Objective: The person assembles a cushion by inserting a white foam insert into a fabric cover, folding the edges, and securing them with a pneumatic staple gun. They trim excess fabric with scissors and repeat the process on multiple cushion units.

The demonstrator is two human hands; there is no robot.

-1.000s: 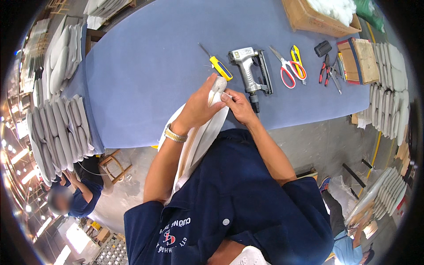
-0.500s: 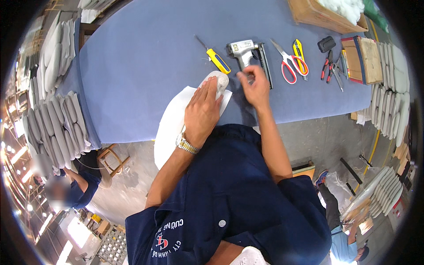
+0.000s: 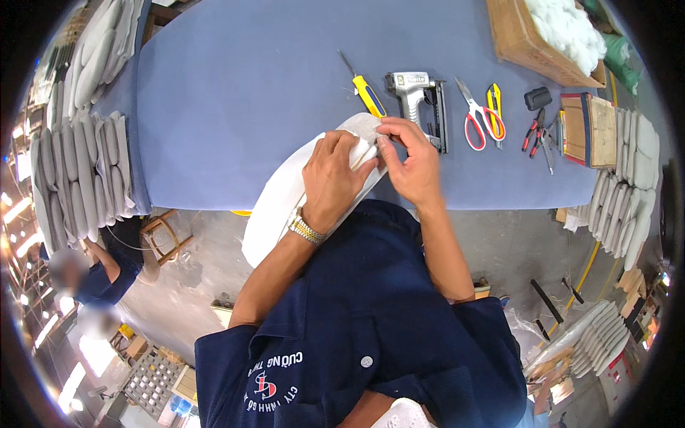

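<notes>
A long padded cushion piece [image 3: 282,196] with a white underside and a light grey fabric end lies over the table's near edge. My left hand [image 3: 332,175] is closed on its white side, fingers curled over a folded bit near the tip. At the grey end my right hand [image 3: 412,160] pinches the fabric edge between thumb and fingers; the fingertips are partly hidden. Just beyond lie a yellow-handled screwdriver [image 3: 369,97] and a silver staple gun [image 3: 412,89]. Red-and-white scissors [image 3: 484,127] and a yellow utility knife [image 3: 494,103] rest to their right.
The blue-covered table [image 3: 214,100] spreads ahead. At its right are red-handled pliers [image 3: 533,133], a small black case [image 3: 538,98], a box [image 3: 598,132] and a carton [image 3: 517,43] of white stuffing. Stacked grey cushions [image 3: 78,171] stand left; a person [image 3: 107,274] is beyond.
My right hand has come left from beside the staple gun onto the cushion's grey end. My left hand has gone from lying flat to curling round the white side.
</notes>
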